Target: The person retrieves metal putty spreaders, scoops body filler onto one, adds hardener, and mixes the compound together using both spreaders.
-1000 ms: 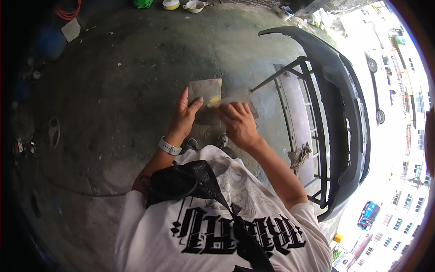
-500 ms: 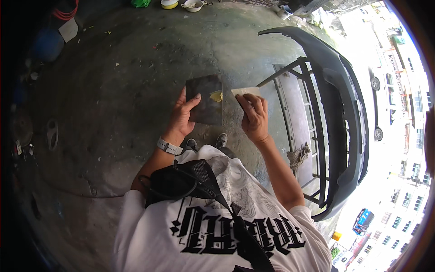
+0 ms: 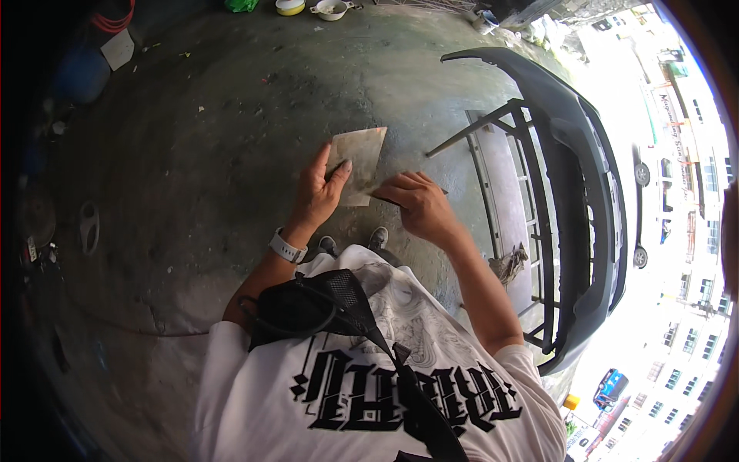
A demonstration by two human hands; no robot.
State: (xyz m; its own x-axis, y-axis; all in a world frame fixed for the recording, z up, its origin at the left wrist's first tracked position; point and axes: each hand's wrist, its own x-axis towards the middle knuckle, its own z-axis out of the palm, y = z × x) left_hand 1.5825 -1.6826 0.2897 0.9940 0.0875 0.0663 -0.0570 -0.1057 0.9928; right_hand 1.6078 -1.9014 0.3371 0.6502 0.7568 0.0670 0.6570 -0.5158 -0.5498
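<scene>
My left hand (image 3: 317,194) grips a thin rectangular mixing board (image 3: 363,148) by its left side, thumb on top and fingers underneath. The board is tilted, and its face looks pale and smeared in this light. Closed around a flat putty spreader (image 3: 383,198), my right hand (image 3: 423,208) is at the board's lower right edge. The spreader is seen nearly edge-on and mostly covered by the fingers. Whether its blade touches the board, I cannot tell. The yellow putty is hard to make out now.
To the right, a dark car bumper (image 3: 553,146) rests on a metal stand (image 3: 531,165). Beside it lies a long pale panel (image 3: 500,177) with a crumpled rag (image 3: 509,264) on it. Bowls (image 3: 331,9) sit on the far concrete floor (image 3: 231,154). Parked vehicles are outside at right.
The board has tilted, its face going from dark to pale. My right hand has turned and moved left and down, bringing the spreader to the board's lower right edge.
</scene>
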